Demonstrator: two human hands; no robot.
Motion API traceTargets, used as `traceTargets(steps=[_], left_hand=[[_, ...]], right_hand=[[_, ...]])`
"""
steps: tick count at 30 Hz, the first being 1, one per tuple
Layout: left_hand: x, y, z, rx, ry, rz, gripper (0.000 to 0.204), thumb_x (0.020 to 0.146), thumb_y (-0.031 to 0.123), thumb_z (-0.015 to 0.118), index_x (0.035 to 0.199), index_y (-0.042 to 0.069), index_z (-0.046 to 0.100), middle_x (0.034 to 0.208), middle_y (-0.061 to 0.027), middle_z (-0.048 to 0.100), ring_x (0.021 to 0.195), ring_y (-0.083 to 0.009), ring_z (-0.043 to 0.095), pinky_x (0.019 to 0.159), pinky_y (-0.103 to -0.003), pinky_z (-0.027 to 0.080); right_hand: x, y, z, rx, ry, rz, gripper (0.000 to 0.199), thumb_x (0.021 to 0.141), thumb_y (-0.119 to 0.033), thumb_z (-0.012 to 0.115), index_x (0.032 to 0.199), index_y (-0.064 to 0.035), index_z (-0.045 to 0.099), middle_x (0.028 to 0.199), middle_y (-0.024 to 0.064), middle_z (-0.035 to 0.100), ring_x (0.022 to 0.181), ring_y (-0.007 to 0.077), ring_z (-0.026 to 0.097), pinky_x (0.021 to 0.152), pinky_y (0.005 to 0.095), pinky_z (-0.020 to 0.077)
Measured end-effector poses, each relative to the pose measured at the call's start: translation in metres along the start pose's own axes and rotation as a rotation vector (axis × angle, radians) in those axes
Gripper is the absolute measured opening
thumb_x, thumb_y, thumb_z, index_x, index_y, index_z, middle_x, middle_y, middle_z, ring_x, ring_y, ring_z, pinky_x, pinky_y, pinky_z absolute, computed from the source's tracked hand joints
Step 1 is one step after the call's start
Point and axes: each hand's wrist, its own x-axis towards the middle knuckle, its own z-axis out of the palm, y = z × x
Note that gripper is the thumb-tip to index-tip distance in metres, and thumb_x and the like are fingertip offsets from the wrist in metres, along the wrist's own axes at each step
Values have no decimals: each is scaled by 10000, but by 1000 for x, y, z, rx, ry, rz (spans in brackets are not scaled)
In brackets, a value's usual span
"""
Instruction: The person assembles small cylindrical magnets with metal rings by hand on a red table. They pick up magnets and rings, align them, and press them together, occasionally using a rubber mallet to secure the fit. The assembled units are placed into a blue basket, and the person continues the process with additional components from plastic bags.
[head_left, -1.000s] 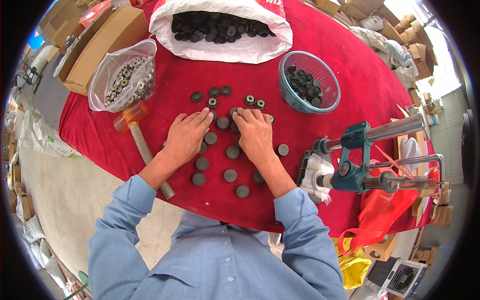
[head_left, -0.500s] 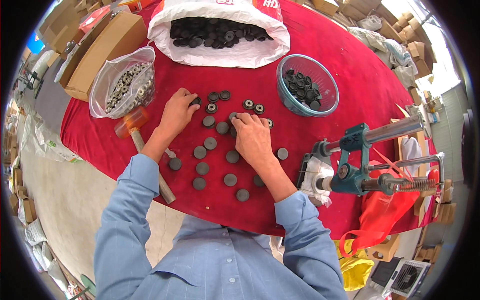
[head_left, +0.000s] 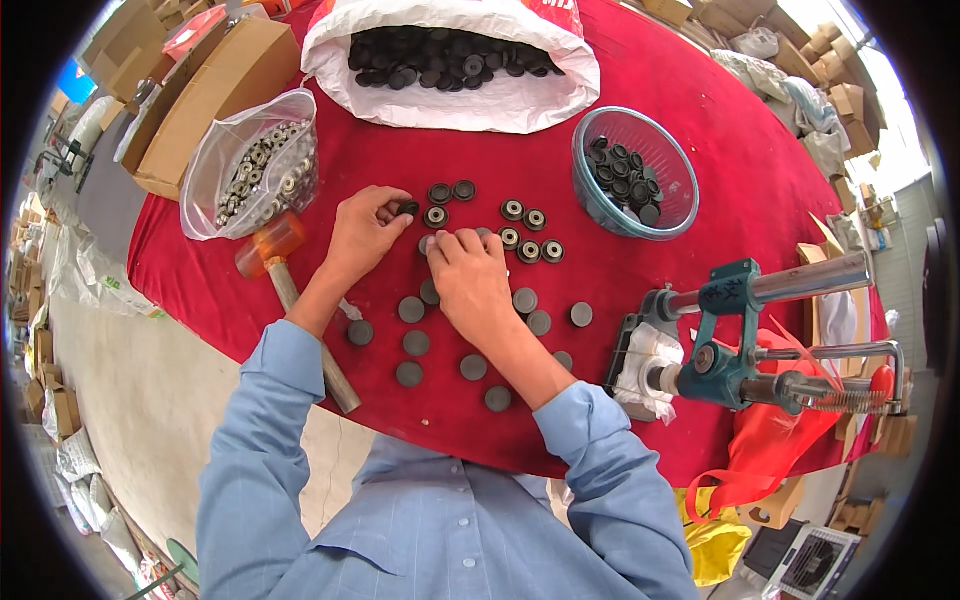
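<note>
My left hand (head_left: 362, 235) pinches a round black cap (head_left: 408, 208) between thumb and fingertips, just above the red cloth. Close by, my right hand (head_left: 468, 275) has bent fingers with their tips on another dark disc-shaped cap (head_left: 428, 245), partly hidden under them. Beyond the hands stand two black caps (head_left: 464, 190) with hollow side up and one cap with a metal bearing (head_left: 436, 217) in it. Right of my right hand lies a group of caps with bearings (head_left: 510, 238). Several dark caps (head_left: 415, 343) lie flat side up nearer me.
A clear bag of metal bearings (head_left: 262, 170) and an orange-headed mallet (head_left: 275, 243) lie left. A white sack (head_left: 480, 110) of black caps is at the back. A blue-tinted bowl (head_left: 640, 228) of caps stands right, beyond a green hand press (head_left: 715, 345).
My right hand has moved left, closer to my left hand, uncovering caps with bearings on its right. My left hand still pinches its cap. The whole view has shifted slightly.
</note>
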Motion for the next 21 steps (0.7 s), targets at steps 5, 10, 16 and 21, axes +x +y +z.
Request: traceTargets(steps=[5, 10, 16, 21], left_hand=[[-2, 15, 8, -44, 26, 40, 316, 855, 2, 812, 1166, 58, 799, 898, -71, 683, 757, -156, 659, 691, -300, 550], [0, 17, 14, 166, 74, 239, 251, 901, 52, 785, 1152, 63, 800, 969, -110, 687, 806, -286, 696, 697, -393, 572], [-1, 17, 18, 172, 52, 233, 259, 896, 37, 788, 1154, 53, 800, 1007, -115, 697, 868, -285, 713, 742, -390, 572], [-4, 7, 20, 220, 115, 286, 216, 908, 54, 782, 1122, 55, 807, 1011, -116, 704, 839, -284, 720, 715, -382, 580]], right_hand=[[-18, -17, -2, -220, -80, -34, 496, 873, -132, 638, 1307, 103, 691, 1316, 246, 697, 1147, 299, 613, 982, 420, 456], [-15, -25, -1, -292, -145, -40, 515, 895, -149, 622, 1328, 124, 676, 1348, 291, 679, 1189, 339, 605, 1044, 430, 440], [-10, -22, 3, -302, -120, -23, 497, 903, -143, 619, 1321, 119, 683, 1309, 291, 698, 1158, 342, 625, 1060, 449, 432], [14, -23, -23, -83, -455, -8, 463, 909, -151, 612, 1282, 104, 711, 1279, 276, 714, 1131, 336, 651, 1062, 480, 429]])
